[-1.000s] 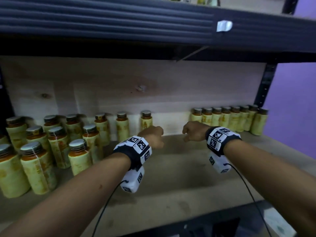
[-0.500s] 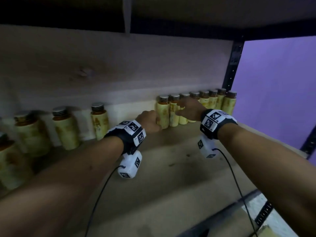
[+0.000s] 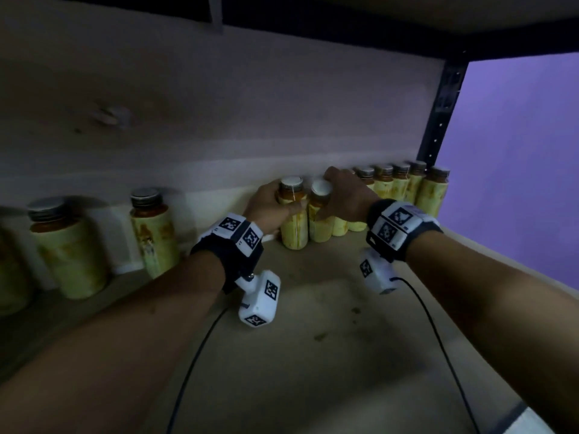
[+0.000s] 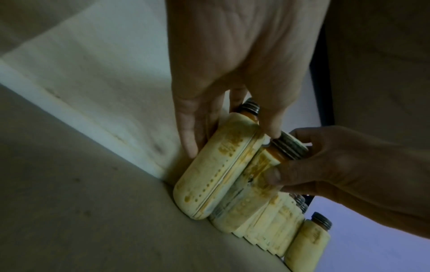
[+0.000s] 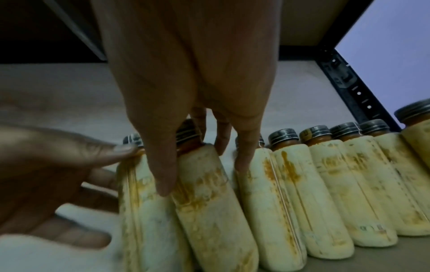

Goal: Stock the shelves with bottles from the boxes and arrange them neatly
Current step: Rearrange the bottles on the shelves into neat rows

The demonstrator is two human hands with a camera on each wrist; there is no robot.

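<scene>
Both hands reach deep over the wooden shelf [image 3: 329, 355] by a purple wall [image 3: 517, 151]: left hand [image 3: 269, 208] grips the end bottle [image 3: 293, 220], right hand [image 3: 343, 198] grips its neighbour [image 3: 319, 222].

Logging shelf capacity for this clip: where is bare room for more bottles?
Free: the back-wall stretch between the lone bottle and the left hand, and the shelf board in front. Crowded: the right-hand row, packed toward the post.

Dim light; pale wood back panel [image 3: 219, 98] across upper left w/ a knot, worn wood shelf board [image 3: 329, 355] below, black perforated upright [image 3: 443, 104] at upper right, purple wall [image 3: 517, 145] beyond at right edge.
</scene>
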